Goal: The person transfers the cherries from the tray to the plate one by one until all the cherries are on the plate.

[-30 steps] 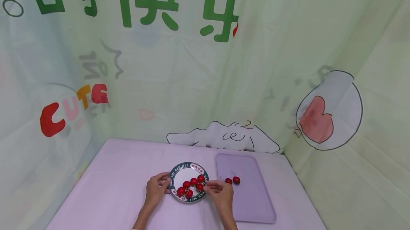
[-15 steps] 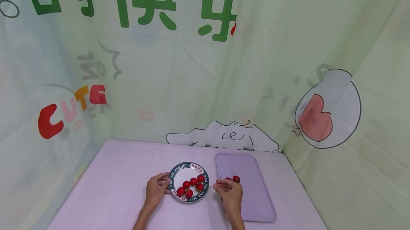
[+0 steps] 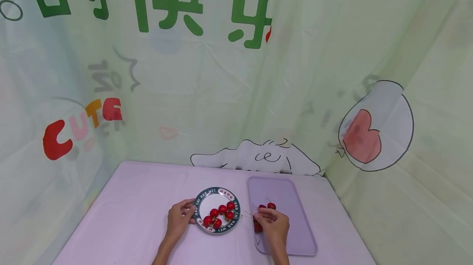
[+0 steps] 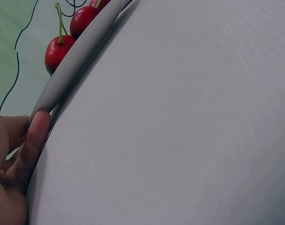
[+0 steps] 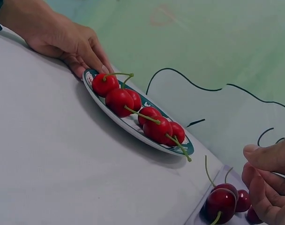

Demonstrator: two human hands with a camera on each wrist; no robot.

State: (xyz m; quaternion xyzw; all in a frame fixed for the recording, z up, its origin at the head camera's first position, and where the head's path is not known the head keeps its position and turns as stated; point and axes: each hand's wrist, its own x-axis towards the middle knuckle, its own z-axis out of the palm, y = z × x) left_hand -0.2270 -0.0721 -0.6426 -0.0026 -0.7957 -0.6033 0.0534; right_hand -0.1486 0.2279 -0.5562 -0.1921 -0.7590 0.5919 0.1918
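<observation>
— Rightward went the right hand (image 3: 272,223) since the last look, off the plate's edge and over the near end of the lilac tray (image 3: 295,232), carrying a cherry (image 3: 258,227) with it!

— How did it have hold of the fruit?

— Fingers were curled, pinching the stem, and the cherry hung just under them above the tray. Just beyond it, two more cherries (image 3: 267,206) lay on the tray.

— And the other hand?

— Left hand (image 3: 180,220) sat on the lilac tabletop (image 3: 129,215), fingertips curled against the plate (image 3: 201,202) at its left rim, thumb under the edge in the wrist view. Five cherries (image 3: 220,214) stayed bunched on the plate's near right side.

— Plate and tray touching?

— No, side by side with a strip of tabletop between. Farther back hung the green printed backdrop (image 3: 236,72), with a drawn cartoon outline just behind the tray.
</observation>
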